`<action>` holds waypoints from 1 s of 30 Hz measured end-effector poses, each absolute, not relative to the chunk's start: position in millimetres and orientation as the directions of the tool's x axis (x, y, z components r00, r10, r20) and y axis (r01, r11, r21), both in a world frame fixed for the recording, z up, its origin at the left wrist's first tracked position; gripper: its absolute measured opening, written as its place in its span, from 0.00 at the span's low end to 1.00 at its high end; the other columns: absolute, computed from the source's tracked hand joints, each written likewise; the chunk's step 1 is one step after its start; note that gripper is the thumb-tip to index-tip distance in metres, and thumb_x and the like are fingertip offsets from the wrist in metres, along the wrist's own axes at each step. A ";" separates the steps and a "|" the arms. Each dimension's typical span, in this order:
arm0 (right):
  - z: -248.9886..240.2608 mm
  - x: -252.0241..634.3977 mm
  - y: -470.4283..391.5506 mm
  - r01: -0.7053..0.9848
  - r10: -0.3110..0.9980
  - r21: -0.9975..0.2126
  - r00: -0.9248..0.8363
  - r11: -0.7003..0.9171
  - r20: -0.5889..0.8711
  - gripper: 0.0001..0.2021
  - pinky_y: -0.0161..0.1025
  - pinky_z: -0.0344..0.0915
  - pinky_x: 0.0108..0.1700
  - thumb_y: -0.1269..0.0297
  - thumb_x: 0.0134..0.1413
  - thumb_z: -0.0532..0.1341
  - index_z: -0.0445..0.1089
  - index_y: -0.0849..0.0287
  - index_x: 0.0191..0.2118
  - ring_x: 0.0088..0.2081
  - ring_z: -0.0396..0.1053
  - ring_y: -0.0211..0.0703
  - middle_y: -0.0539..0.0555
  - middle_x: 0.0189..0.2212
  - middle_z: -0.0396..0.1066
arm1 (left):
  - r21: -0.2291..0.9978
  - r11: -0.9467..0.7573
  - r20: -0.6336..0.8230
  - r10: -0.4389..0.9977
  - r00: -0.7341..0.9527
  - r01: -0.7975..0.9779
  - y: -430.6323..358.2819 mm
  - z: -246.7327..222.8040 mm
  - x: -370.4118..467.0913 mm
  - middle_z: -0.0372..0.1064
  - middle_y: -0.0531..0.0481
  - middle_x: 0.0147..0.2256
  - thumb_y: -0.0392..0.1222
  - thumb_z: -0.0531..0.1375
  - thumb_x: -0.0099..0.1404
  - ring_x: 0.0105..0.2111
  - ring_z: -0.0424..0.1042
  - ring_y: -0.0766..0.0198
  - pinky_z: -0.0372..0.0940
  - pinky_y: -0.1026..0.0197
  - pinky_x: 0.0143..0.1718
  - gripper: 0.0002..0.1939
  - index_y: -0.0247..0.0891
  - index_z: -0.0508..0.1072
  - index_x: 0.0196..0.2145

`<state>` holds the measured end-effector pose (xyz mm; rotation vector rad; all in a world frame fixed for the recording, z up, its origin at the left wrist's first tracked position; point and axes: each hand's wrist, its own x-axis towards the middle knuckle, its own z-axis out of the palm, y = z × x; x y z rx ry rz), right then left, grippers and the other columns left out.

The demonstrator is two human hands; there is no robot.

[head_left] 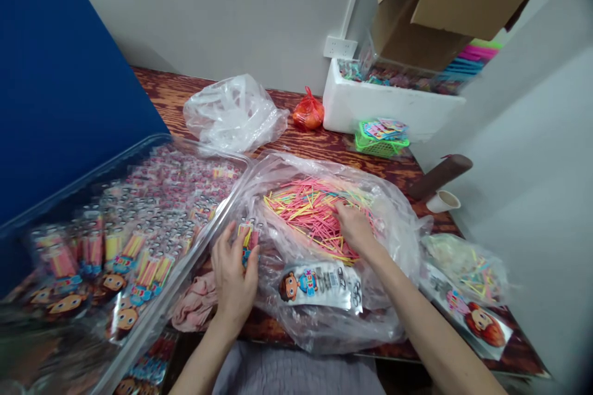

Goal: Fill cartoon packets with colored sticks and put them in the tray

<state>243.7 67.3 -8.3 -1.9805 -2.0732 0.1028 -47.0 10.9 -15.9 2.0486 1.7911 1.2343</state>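
A clear plastic bag [389, 321] lies open on the table, with a pile of thin pink and yellow sticks [306, 210] in it. My right hand [356, 228] reaches into the pile, its fingertips pinched together among the sticks; what they hold is too small to tell. My left hand [235, 271] holds a small clear packet of pink and yellow sticks [250, 236] between thumb and fingers, at the bag's left side. A silver printed pouch [324, 286] lies on the bag below the pile.
At the left, a large clear tray [160, 296] holds many filled packets. Behind are a crumpled bag [236, 114], red bag [308, 112], green basket [380, 145] and white foam box [389, 105]. A paper cup [443, 201] stands right, above another stick bag [467, 265].
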 end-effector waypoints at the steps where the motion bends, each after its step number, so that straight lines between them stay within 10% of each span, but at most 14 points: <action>1: -7.1 244.9 65.6 0.962 0.989 -0.265 -0.021 0.059 0.144 0.08 0.38 0.52 0.34 0.68 0.62 0.50 0.65 0.57 0.36 0.31 0.66 0.48 0.55 0.28 0.72 | 0.596 -0.285 0.472 0.880 -0.041 0.751 10.7 -15.0 -45.1 0.55 0.40 0.61 0.42 0.54 0.69 0.61 0.56 0.49 0.52 0.43 0.61 0.19 0.43 0.64 0.57; 30: 14.8 233.6 39.0 0.518 0.999 -0.855 0.033 -0.014 0.004 0.10 0.37 0.64 0.32 0.61 0.62 0.50 0.60 0.54 0.30 0.27 0.69 0.41 0.49 0.24 0.70 | 0.655 -0.393 0.362 0.913 0.189 0.645 5.6 -7.7 -2.9 0.54 0.42 0.63 0.39 0.54 0.69 0.64 0.53 0.49 0.51 0.38 0.63 0.20 0.44 0.64 0.58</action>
